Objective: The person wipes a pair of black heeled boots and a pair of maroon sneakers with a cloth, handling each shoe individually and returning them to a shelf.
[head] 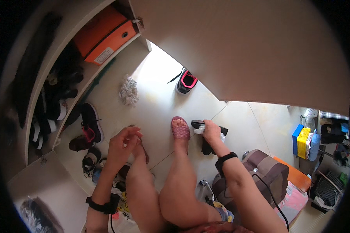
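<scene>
My right hand [212, 133] reaches down to the right of my slippered foot, its fingers on a crumpled white tissue [199, 129] over a black shoe [197, 123] on the tiled floor. Another dark piece of footwear [207, 147] lies just below that hand. My left hand [125, 142] is raised above my other foot, its fingers curled towards the thumb; whether something small is between them I cannot tell. A pink woven slipper [180, 131] is on one foot. Beyond it stands a black sneaker with a pink collar [187, 83].
A shoe cabinet [87, 72] with an orange shoebox [108, 35] curves along the left, several shoes beside it. Crumpled whitish material [129, 91] lies on the floor. A large cabinet door [250, 52] juts in overhead. A striped cushioned seat [265, 166] stands at the right.
</scene>
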The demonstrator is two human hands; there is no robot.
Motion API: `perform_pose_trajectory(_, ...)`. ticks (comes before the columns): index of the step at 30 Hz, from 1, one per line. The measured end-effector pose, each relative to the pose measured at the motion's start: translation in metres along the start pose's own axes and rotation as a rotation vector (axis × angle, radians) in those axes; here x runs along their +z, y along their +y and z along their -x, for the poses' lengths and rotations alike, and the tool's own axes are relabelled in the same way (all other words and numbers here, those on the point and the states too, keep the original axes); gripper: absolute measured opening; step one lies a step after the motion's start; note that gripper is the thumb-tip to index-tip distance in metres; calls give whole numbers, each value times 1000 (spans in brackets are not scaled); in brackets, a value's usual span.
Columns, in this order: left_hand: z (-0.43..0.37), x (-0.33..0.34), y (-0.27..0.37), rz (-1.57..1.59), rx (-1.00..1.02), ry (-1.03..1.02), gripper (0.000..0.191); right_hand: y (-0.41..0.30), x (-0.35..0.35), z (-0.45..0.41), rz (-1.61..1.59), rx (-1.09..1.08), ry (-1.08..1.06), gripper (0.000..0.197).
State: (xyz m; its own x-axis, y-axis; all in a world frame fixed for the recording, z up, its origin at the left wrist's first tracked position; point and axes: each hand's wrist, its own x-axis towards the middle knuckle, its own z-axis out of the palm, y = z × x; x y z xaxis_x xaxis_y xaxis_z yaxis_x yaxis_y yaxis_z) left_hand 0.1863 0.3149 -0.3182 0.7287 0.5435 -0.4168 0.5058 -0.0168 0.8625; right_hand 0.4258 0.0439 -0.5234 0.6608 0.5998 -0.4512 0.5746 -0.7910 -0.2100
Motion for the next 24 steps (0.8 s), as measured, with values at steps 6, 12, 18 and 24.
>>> perform_pose_trajectory(6, 52, -7, 47, -57, 98, 33, 24, 15, -115, 79, -501, -221, 188, 46)
perform_pose_trajectory(12, 132, 9, 110, 4, 170, 51, 32, -9, -249, 196, -1268, -191, 308, 27)
perform_pose_trajectory(18, 226, 71, 146, 729, -32, 47, 59, -30, -268, 279, -2069, -298, -66, 47)
perform_pose_trajectory(24, 308, 74, 150, 1591, -140, -448, 50, -66, -240, 314, -1967, -515, -231, 51)
